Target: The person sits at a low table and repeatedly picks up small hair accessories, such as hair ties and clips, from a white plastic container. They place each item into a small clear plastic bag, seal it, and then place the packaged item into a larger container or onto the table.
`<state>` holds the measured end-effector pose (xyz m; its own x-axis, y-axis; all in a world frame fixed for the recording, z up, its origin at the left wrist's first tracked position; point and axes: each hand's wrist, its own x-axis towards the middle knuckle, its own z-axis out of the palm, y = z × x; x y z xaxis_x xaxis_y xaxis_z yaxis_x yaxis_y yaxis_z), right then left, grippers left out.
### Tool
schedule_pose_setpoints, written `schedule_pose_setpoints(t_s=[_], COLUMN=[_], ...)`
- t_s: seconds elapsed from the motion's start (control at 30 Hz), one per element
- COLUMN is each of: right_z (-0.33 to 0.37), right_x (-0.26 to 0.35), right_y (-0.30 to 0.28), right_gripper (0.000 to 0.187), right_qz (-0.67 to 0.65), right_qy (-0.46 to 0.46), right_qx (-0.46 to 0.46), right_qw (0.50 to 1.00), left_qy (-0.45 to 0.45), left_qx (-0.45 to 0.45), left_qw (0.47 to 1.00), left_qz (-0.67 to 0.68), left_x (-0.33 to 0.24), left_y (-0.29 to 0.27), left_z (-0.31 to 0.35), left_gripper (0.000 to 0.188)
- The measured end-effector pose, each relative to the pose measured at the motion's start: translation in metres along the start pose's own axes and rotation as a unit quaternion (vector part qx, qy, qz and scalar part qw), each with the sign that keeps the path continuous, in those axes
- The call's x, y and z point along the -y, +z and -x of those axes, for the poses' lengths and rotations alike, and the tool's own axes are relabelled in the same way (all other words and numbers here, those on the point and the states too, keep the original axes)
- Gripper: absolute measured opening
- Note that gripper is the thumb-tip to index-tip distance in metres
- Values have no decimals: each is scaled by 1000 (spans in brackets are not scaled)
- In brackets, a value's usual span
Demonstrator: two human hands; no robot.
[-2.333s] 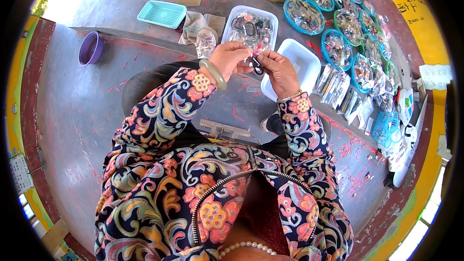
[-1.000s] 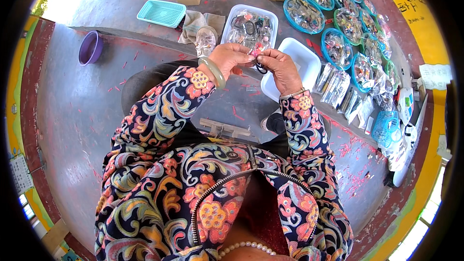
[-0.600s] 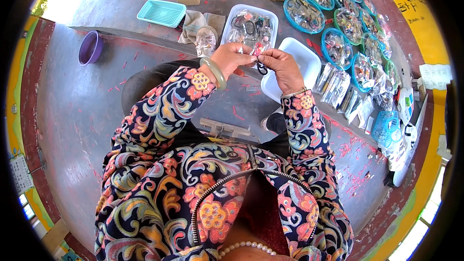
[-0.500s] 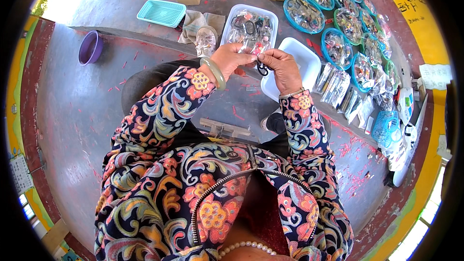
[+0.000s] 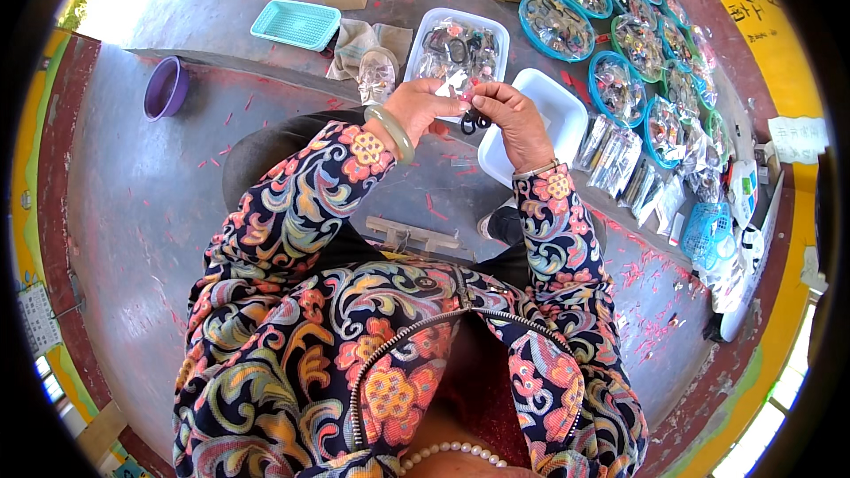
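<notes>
In front of me, over the near edge of a white tray heaped with bagged dark loops and small coloured pieces, my two hands meet. My left hand is closed, with a small shiny clear plastic bag pinched between thumb and fingers. Close against it, my right hand is closed on what looks like a black hair tie with a small red piece at its top. The black loops dangle below the fingertips. Part of the bag is hidden by the fingers.
A second white tub stands right of my hands. Several blue and green baskets of bagged goods fill the far right. Left lie a turquoise basket and a purple basin. A wooden stool stands between my legs.
The black loops have swung slightly left and up beneath my fingers. The clear bag now catches a bright white glare. Both hands stay almost in place.
</notes>
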<state>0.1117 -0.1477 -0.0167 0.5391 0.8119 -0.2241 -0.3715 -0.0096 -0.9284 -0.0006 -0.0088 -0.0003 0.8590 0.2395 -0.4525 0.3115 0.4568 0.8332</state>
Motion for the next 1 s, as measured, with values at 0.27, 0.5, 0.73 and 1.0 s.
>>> schedule_pose_setpoints(t_s=[0.27,0.5,0.73,1.0], right_z=[2,3,1,2], right_x=[4,2,-2,-2], right_y=[0,0,-3,1], right_gripper=[12,9,9,10], right_qz=[8,-1,9,62], right_qy=[4,12,1,-14], right_qx=[26,25,45,41], right_qw=[1000,1000,999,997], left_qy=[21,7,1,20], left_qx=[41,35,36,27], left_qw=[998,998,999,995], left_qz=[-46,-60,-41,-89], left_x=[5,5,3,2], left_y=[1,4,4,3], left_z=[0,-1,0,1], left_gripper=[14,15,15,15])
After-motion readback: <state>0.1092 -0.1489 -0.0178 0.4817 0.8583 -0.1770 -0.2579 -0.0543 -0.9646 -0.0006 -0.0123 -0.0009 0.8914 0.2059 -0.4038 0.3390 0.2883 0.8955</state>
